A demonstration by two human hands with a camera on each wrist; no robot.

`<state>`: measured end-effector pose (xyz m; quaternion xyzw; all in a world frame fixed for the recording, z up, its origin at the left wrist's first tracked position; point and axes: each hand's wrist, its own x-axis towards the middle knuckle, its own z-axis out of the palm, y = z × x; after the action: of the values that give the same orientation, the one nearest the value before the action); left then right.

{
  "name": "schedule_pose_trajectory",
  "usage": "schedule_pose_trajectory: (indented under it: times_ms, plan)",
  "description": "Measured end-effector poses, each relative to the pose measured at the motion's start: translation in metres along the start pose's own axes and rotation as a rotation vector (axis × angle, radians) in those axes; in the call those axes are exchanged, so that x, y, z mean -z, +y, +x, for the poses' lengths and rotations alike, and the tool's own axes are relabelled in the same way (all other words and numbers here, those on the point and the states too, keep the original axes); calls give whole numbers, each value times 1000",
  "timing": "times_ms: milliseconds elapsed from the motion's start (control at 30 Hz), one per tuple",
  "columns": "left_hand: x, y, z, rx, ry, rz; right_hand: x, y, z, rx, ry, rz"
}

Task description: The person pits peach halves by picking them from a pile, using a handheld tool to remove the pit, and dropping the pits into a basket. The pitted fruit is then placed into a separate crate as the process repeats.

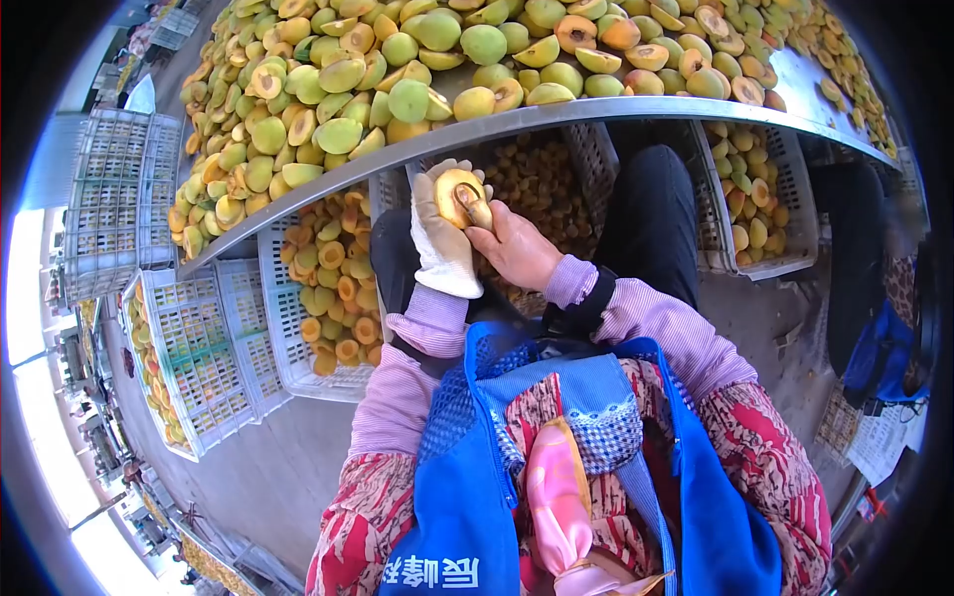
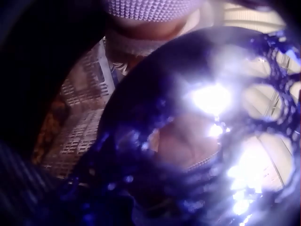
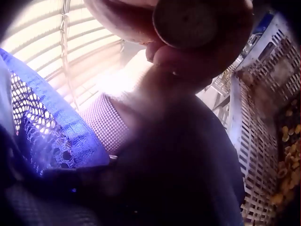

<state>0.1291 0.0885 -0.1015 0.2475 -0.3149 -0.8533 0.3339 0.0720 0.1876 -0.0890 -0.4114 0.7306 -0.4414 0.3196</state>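
In the head view, my gloved left hand (image 1: 433,236) holds a peach half (image 1: 449,189), its cut yellow face turned up. My bare right hand (image 1: 521,248) grips a short-handled pitting tool (image 1: 481,213), whose curved metal loop is at the middle of the cut face. From the right wrist, the curled fingers (image 3: 211,59) show around the round end of the tool's handle (image 3: 186,23). Blue mesh cloth (image 2: 155,113) covers most of the left wrist view, hiding that hand's work.
A metal-edged table (image 1: 537,117) heaped with whole and halved peaches (image 1: 338,135) stands ahead. Plastic crates of peach halves stand below, at left (image 1: 288,328) and right (image 1: 795,243). Between the knees is a crate of small brown pieces (image 1: 532,179). More crates (image 1: 119,199) are stacked far left.
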Motion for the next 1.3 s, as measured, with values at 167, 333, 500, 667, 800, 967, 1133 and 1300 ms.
schedule_pose_trajectory:
  times_ms: [167,333,500,667,800,967,1133,1300]
  plan:
    - [-7,-1,0,-171,87,168,14,-21,7,-415,-317,377]
    - [-3,8,-3,5,67,70,20,-12,7,-100,-242,143]
    - [13,12,4,287,-83,47,22,11,6,65,-276,-26]
    - [3,18,-7,188,-171,315,47,-8,-2,-447,-654,324]
    - [-9,27,-10,171,-357,321,58,7,-5,-588,-833,724]
    - [-12,26,-8,253,-505,291,58,23,-9,-554,-1028,1197]
    - [-28,19,-13,271,-408,145,61,28,-12,-457,-1118,1345]
    - [-43,45,-24,39,-81,21,64,20,-18,-310,-1211,1511]
